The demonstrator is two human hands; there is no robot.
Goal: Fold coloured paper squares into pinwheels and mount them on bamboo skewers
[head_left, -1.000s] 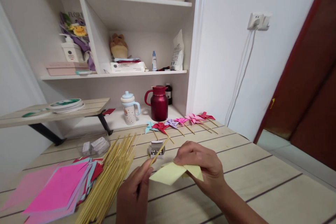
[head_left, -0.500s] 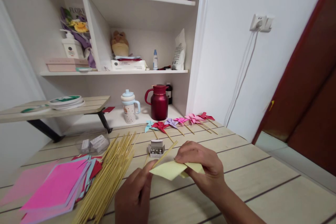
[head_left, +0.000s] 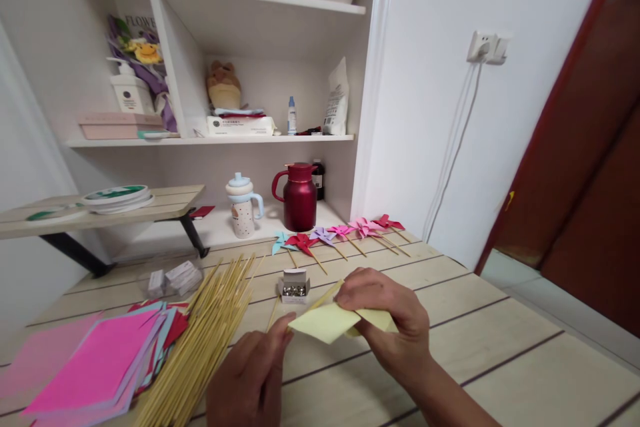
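Left of the yellow paper (head_left: 327,321), pink paper sheets (head_left: 95,363) and a heap of wooden sticks (head_left: 210,337) lie on the table (head_left: 500,347); the left hand (head_left: 250,377) is closed on one stick (head_left: 320,296), its tip laid against the folded paper; the paper is pinched shut in the right hand (head_left: 387,320), just in front of the pin box (head_left: 293,285); finished pinwheels (head_left: 335,237) are lined up behind; judging by this, the mounting step is in hand, and a pin through the paper's centre into the stick seems called for next.

Table: we are seeing a plank table (head_left: 500,320).
Lying on it: paper squares (head_left: 95,363), bamboo sticks (head_left: 207,333), pin box (head_left: 294,285), pinwheels (head_left: 340,237).
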